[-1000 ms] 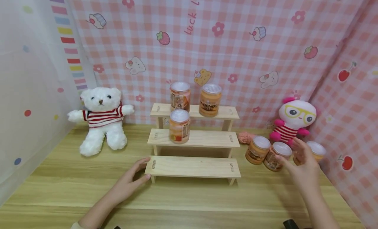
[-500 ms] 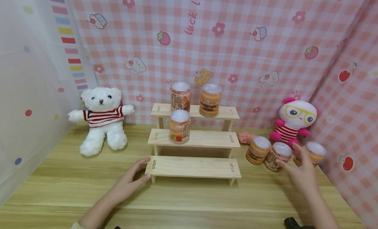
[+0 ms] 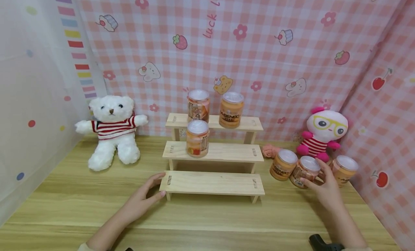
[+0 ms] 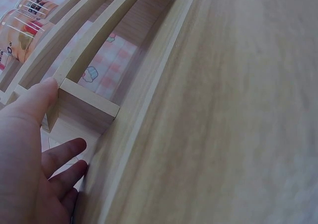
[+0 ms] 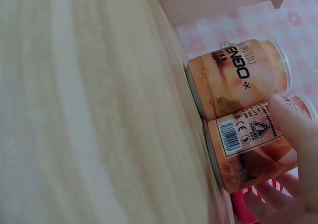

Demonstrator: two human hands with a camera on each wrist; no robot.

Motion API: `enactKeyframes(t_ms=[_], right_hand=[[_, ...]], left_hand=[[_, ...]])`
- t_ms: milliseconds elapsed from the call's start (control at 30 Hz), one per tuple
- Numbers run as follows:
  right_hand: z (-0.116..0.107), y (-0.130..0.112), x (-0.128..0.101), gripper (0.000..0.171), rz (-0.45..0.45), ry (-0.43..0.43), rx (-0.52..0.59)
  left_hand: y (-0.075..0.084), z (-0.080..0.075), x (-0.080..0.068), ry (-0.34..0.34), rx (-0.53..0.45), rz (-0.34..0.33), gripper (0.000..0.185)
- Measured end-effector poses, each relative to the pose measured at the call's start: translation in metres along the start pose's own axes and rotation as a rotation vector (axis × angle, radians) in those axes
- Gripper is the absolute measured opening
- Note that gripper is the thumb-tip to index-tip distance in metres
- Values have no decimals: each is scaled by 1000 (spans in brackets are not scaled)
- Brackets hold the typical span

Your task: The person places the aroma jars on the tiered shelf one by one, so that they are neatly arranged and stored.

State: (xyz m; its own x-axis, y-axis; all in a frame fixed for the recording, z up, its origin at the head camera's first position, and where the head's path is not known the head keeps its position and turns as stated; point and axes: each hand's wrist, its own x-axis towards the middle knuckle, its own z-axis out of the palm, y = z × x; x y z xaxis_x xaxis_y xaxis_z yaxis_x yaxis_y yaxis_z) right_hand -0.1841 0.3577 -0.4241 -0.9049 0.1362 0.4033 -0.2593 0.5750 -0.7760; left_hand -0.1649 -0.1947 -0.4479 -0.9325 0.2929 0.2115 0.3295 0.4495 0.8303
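My right hand (image 3: 325, 191) curls round an orange-labelled jar (image 5: 253, 144) with a clear lid, thumb across its label and fingers at its far side; the jar stands on the table. A like jar (image 3: 283, 165) stands against its left side, and another jar (image 3: 346, 169) is to the right of my hand. My left hand (image 3: 142, 195) is at the left end of the low front shelf (image 3: 212, 182); its thumb touches the corner, and the other fingers spread loosely past it in the left wrist view. Higher shelves bear a jar (image 3: 197, 139) and two more at the top.
A white teddy bear (image 3: 113, 132) sits at the left, and a pink panda doll (image 3: 324, 132) behind the jars at the right. A small pink bundle (image 3: 270, 151) lies beside the stand. A black object (image 3: 322, 243) is near my right forearm. Checked cloth walls enclose the table (image 3: 207, 222).
My right hand has moved left and slightly down onto the middle jar of the right-hand group, uncovering more of the rightmost jar. My left hand has stayed in place.
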Motion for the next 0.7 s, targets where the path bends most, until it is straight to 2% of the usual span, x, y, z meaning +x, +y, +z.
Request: enactKeyframes(t_ms=[133,700], right_hand=[[4,3,0,81,-12,21,8],[10,5,-2,82,38,71,29]], left_hand=[[-1,0,0,5,-7,9,55],[-2,0,0,15,-5,21,55]])
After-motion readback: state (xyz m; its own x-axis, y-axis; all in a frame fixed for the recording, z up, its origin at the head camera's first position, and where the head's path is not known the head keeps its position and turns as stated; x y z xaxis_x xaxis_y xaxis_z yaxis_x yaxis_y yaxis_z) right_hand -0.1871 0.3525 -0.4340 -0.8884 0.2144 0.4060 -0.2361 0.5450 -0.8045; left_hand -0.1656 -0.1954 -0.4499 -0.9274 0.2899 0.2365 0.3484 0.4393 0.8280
